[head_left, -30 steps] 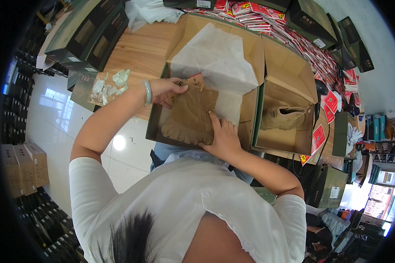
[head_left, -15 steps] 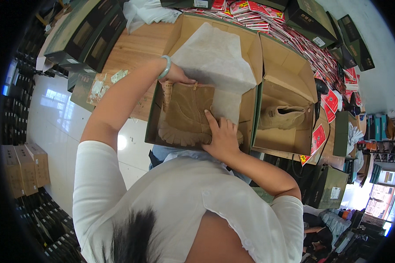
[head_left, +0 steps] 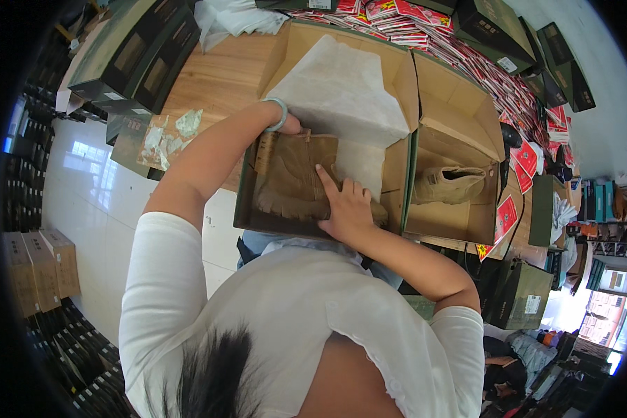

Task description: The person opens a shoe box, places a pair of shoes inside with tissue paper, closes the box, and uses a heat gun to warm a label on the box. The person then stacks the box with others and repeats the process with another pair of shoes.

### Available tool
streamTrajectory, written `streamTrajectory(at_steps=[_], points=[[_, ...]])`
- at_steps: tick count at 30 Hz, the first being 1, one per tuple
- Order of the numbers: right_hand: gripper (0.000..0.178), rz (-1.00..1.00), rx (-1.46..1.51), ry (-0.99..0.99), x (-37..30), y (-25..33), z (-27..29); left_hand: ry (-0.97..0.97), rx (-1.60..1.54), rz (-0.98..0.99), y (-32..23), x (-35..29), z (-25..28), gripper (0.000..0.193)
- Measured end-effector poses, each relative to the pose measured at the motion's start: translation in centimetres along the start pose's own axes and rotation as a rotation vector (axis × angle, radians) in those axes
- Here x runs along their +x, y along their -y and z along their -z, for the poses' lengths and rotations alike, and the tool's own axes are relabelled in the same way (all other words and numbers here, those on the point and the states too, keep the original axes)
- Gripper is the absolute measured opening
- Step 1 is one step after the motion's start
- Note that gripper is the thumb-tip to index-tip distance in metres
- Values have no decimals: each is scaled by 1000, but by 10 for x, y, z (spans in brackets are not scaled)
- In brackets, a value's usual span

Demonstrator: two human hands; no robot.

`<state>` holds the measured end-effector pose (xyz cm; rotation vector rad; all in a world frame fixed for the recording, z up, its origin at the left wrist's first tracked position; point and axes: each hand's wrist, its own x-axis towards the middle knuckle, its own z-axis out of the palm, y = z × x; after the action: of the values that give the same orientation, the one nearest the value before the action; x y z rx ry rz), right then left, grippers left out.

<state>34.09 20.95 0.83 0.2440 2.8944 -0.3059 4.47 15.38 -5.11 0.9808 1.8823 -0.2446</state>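
A brown suede ankle boot (head_left: 296, 177) with a side zip and a chunky sole lies on its side in the open shoebox (head_left: 242, 198) before me. Against its top edge is my left hand (head_left: 290, 125), its fingers hidden by the boot and the box. My right hand (head_left: 350, 207) lies on the boot's side near the sole, open, with index finger stretched out and thumb apart. White tissue paper (head_left: 341, 94) is folded back over the raised lid. At the box's left inner wall stands a tan piece with dark marks (head_left: 263, 153), partly covered.
On the right, a second open shoebox (head_left: 453, 226) holds another brown suede boot (head_left: 449, 184). Red printed packets (head_left: 460, 59) are heaped behind the boxes. Closed dark green shoeboxes (head_left: 136, 59) stand at the far left of the wooden table (head_left: 223, 70), and white tissue (head_left: 240, 17) lies beyond.
The boot has gone lower into the box. My left hand has followed it down, with thumb no longer showing on the zip. My right hand's fingers have slid slightly up and left.
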Motion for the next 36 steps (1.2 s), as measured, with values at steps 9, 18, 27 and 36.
streamTrajectory(at_steps=[9, 18, 27, 36], points=[[113, -15, 33, 82, 1, 1, 6, -171, -345, -62, -8, -5, -21, 57], [112, 30, 50, 68, 1, 7, 0, -25, -80, 17, -6, -8, -21, 59], [105, 25, -46, 10, 8, 23, -15, -86, 87, 1, -10, -4, -24, 60], [101, -51, -69, 64, 13, 22, -12, -163, 182, 2, -23, -43, -33, 57]])
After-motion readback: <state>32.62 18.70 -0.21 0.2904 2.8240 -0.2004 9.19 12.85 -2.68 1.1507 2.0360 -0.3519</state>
